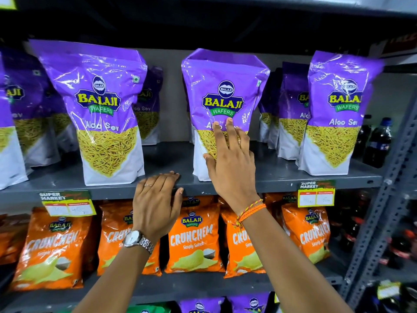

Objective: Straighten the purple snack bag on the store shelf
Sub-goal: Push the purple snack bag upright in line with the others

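Mid-frame, our open right hand [228,154] presses the purple snack bag [223,98]; left hand [158,197], flat, grips nothing, rests on the shelf edge [282,185]. Next, we likely square it.

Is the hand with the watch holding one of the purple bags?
No, the left hand with the watch rests on the front edge of the shelf, while the right hand lies flat against the middle purple bag.

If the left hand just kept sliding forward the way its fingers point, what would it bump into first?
The left hand rests on the grey metal shelf edge, fingers pointing up and rightward. Going on, it would probably meet the bottom of the middle purple Aloo Sev snack bag, though depth is unclear.
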Tool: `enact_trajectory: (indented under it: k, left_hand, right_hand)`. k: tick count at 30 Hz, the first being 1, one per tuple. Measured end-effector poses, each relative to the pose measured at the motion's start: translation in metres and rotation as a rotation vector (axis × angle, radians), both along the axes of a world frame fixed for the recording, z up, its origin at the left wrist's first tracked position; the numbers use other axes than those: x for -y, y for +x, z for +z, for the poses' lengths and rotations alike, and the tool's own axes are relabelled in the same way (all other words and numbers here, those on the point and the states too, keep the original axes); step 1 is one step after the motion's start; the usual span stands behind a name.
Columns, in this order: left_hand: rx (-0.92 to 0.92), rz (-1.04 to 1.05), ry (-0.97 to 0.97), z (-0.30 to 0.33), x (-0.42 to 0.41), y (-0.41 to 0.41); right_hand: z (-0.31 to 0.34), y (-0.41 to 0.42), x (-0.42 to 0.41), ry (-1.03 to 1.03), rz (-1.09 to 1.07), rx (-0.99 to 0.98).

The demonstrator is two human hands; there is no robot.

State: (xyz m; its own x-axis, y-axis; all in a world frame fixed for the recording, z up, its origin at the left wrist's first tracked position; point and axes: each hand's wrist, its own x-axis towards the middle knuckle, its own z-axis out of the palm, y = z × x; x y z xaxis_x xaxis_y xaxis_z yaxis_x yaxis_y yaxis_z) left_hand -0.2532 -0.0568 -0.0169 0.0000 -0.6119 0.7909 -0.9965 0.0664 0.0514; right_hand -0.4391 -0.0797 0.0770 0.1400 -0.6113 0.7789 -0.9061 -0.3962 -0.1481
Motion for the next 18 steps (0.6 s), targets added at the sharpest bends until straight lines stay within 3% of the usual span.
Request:
enact_trajectory:
  k: [18]
  left_hand:
    - [0.024, -0.015, -0.027, -0.0022, 0.0013, 0.0027]
  right_hand:
    - [0.0002, 0.0011, -0.0053, 0.000, -0.022, -0.006]
